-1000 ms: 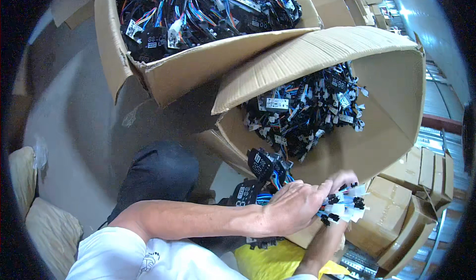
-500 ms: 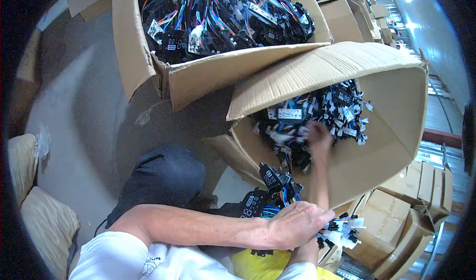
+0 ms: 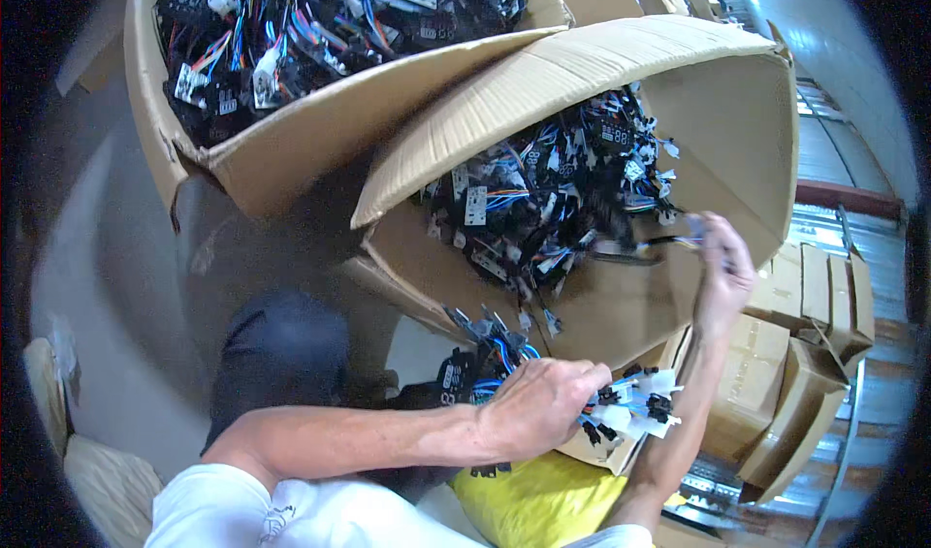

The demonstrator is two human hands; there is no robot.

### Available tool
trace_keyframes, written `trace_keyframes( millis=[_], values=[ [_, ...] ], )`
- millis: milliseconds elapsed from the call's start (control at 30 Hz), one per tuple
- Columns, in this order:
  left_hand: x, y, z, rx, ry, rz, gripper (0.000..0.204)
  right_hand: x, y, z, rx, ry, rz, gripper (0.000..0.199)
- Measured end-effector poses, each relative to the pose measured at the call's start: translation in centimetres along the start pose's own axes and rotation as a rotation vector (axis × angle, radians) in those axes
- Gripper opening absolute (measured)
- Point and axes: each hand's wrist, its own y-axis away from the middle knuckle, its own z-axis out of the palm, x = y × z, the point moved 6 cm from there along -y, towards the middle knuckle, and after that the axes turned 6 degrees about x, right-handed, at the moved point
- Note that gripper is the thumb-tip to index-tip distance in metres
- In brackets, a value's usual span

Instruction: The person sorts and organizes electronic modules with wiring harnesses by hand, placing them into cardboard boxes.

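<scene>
2 board-filled cartons (image 3: 722, 126), 1 wire bundle (image 3: 635, 404), 1 yellow bag (image 3: 533, 499), 2 grips (image 3: 545, 407)

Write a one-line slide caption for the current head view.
Left hand grips a bundle of wired modules; right hand holds wires at a part-filled cardboard carton.

The tilted cardboard box (image 3: 722, 121) before me carries a heap of wired black display boards (image 3: 543, 199), massed toward its left edge. A second box (image 3: 320, 126) beside it bears more boards (image 3: 320, 29) up to its front edge. The grey floor (image 3: 107, 276) holds tan sacks (image 3: 112, 488) at its left edge.
</scene>
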Motion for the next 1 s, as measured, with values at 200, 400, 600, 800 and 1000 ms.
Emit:
trace_keyframes(
  millis=[200, 400, 600, 800, 1000],
  values=[
    [0.4, -0.3, -0.7, 0.022, 0.036, 0.020, 0.038, -1.2, -0.9, -3.4, 0.094, 0.037, 0.023, 0.024],
    [0.5, -0.1, -1.4, 0.003, 0.114, -0.022, 0.032, -4.7, 1.9, -4.7, -0.066, 0.386, 0.003, 0.015],
    [3.2, -0.7, -1.9, 0.176, 0.087, 0.345, 0.032, -12.9, 10.4, -2.5, -0.440, 0.201, -0.160, 0.017],
    [3.5, 1.5, 0.6, 0.024, 0.434, 0.141, 0.035, -6.4, 10.8, -1.6, -0.540, -0.661, 0.188, 0.019],
    [4.8, 3.8, 3.2, -0.198, 0.289, 0.174, 0.038, 11.7, 8.5, 10.3, -0.370, -0.011, 0.467, 0.044]
  ],
)
